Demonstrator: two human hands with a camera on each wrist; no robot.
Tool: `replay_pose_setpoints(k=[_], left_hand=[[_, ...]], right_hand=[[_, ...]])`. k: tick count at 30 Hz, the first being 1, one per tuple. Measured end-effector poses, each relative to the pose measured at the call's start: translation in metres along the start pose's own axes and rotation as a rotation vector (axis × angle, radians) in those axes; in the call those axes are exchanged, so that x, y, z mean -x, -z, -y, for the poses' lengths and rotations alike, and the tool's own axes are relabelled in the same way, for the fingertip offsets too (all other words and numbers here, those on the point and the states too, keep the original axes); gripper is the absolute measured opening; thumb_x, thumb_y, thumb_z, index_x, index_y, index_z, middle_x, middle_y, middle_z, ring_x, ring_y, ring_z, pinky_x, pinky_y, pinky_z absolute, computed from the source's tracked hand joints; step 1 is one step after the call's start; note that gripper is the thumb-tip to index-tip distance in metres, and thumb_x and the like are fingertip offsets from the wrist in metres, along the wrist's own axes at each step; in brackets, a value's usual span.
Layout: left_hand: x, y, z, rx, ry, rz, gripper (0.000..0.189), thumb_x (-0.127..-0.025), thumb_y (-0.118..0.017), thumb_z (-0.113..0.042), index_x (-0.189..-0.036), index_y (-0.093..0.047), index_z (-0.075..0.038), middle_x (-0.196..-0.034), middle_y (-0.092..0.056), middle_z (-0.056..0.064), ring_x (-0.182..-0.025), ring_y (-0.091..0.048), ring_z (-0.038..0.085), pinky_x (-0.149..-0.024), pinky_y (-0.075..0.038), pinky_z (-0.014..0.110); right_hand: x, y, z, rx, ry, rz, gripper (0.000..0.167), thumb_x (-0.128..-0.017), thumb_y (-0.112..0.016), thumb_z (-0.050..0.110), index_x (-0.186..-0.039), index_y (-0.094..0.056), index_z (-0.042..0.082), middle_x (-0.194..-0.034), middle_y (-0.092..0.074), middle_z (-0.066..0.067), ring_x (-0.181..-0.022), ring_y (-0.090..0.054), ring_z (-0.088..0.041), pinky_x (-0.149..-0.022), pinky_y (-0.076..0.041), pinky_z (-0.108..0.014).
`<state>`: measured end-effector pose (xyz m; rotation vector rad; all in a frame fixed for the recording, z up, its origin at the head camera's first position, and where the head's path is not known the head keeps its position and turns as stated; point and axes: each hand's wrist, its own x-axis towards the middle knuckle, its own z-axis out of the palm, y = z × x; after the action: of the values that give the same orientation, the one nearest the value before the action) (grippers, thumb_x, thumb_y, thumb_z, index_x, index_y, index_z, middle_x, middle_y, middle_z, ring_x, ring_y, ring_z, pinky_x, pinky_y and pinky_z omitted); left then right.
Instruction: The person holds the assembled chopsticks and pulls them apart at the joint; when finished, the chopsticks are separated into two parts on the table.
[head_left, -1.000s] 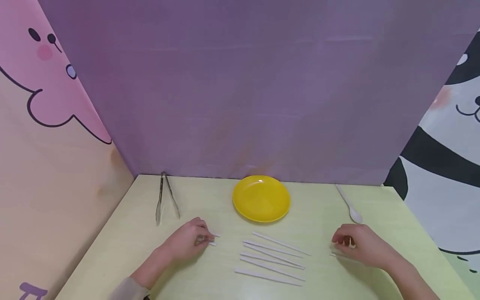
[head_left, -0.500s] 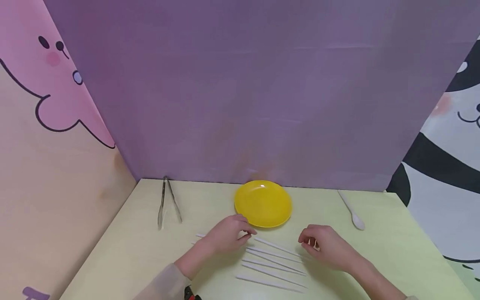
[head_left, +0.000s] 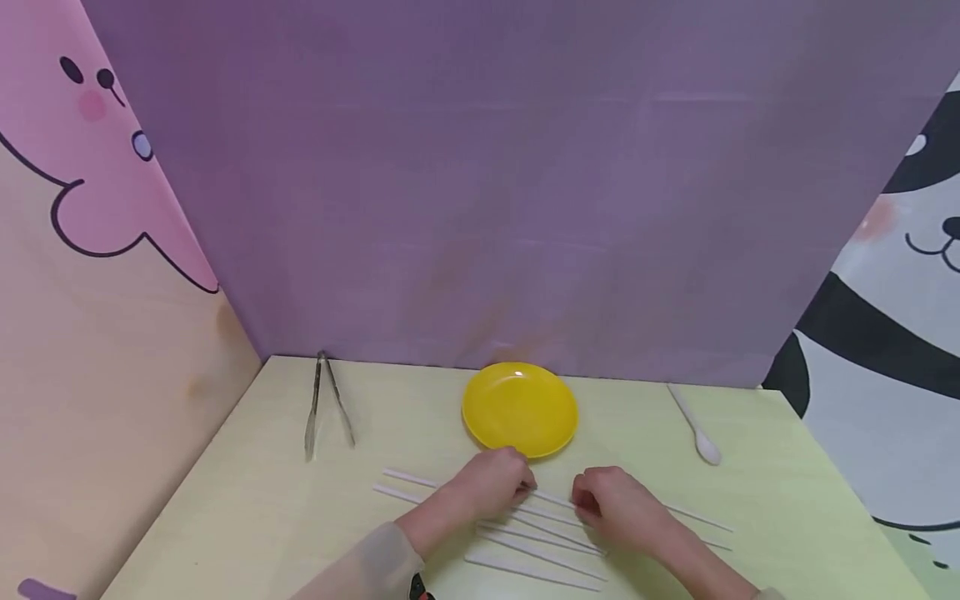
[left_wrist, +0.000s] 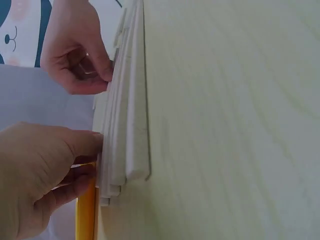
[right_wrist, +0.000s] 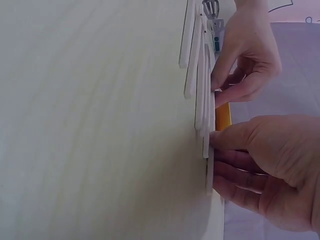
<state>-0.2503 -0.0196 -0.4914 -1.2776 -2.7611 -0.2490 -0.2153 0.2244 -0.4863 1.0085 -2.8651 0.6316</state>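
Several pale chopsticks (head_left: 536, 573) lie in a loose, roughly parallel row on the table. At the far side of the row, my left hand (head_left: 491, 483) pinches one chopstick (head_left: 553, 499) near its left part. The thumb and fingers of my right hand (head_left: 621, 507) pinch the same chopstick toward its right end. The right wrist view has this chopstick (right_wrist: 210, 175) between the right thumb and fingers, with the left hand (right_wrist: 250, 52) beyond. More chopsticks (head_left: 397, 493) stick out left of the left forearm, and others (head_left: 701, 518) show right of the right hand; the arms partly cover both.
A yellow plate (head_left: 520, 408) is just beyond the hands. Metal tongs (head_left: 313, 412) lie spread at the back left, and a pale spoon (head_left: 696, 435) at the back right. A purple backdrop (head_left: 517, 183) rises behind the table (head_left: 247, 500).
My left hand has let go of chopsticks at the left and moved right. My right hand has come left from the right-hand chopsticks. Both now hold the farthest chopstick of the middle row.
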Motion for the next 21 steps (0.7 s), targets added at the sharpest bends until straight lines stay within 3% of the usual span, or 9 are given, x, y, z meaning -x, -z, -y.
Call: replay_pose_setpoints(k=[7, 11, 15, 18, 21], left_hand=[[-0.001, 0.003, 0.002, 0.021, 0.002, -0.045, 0.012, -0.095, -0.077, -0.017, -0.101, -0.086, -0.023, -0.095, -0.077, -0.011, -0.089, -0.061, 0.007, -0.084, -0.052, 0.015], [0.004, 0.013, 0.004, 0.119, 0.007, -0.090, 0.012, -0.096, -0.074, -0.018, -0.102, -0.083, -0.019, -0.096, -0.072, -0.010, -0.091, -0.059, 0.007, -0.085, -0.051, 0.014], [0.012, 0.025, 0.003, 0.227, 0.021, -0.131, 0.011, -0.095, -0.069, -0.014, -0.103, -0.076, -0.015, -0.098, -0.066, -0.008, -0.091, -0.061, 0.004, -0.084, -0.051, 0.011], [0.016, 0.033, -0.001, 0.248, 0.003, -0.170, 0.011, -0.096, -0.062, -0.011, -0.102, -0.071, -0.013, -0.096, -0.064, -0.008, -0.084, -0.059, 0.003, -0.076, -0.048, 0.009], [0.017, 0.042, -0.006, 0.193, -0.025, -0.200, 0.011, -0.102, -0.058, -0.017, -0.095, -0.066, -0.017, -0.081, -0.058, -0.010, -0.071, -0.051, 0.001, -0.060, -0.038, 0.009]], right_hand=[[-0.001, 0.010, 0.005, 0.029, 0.012, 0.006, 0.025, -0.093, -0.066, -0.006, -0.090, -0.055, 0.016, -0.082, -0.045, 0.010, -0.073, -0.042, 0.000, -0.066, -0.043, -0.020], [-0.002, 0.025, 0.013, -0.041, 0.010, 0.069, 0.019, -0.101, -0.056, -0.004, -0.096, -0.050, 0.013, -0.076, -0.038, 0.011, -0.068, -0.038, 0.000, -0.065, -0.039, -0.020], [-0.006, 0.040, 0.024, -0.075, 0.044, 0.093, 0.016, -0.107, -0.056, 0.005, -0.095, -0.053, 0.015, -0.070, -0.033, 0.015, -0.063, -0.035, 0.003, -0.061, -0.035, -0.019], [-0.008, 0.048, 0.034, -0.050, 0.059, 0.049, 0.020, -0.108, -0.060, 0.012, -0.091, -0.055, 0.021, -0.068, -0.031, 0.017, -0.060, -0.030, 0.005, -0.058, -0.032, -0.017], [-0.010, 0.056, 0.042, -0.020, 0.081, 0.004, 0.020, -0.107, -0.063, 0.014, -0.090, -0.057, 0.024, -0.067, -0.029, 0.019, -0.058, -0.026, 0.006, -0.056, -0.027, -0.016]])
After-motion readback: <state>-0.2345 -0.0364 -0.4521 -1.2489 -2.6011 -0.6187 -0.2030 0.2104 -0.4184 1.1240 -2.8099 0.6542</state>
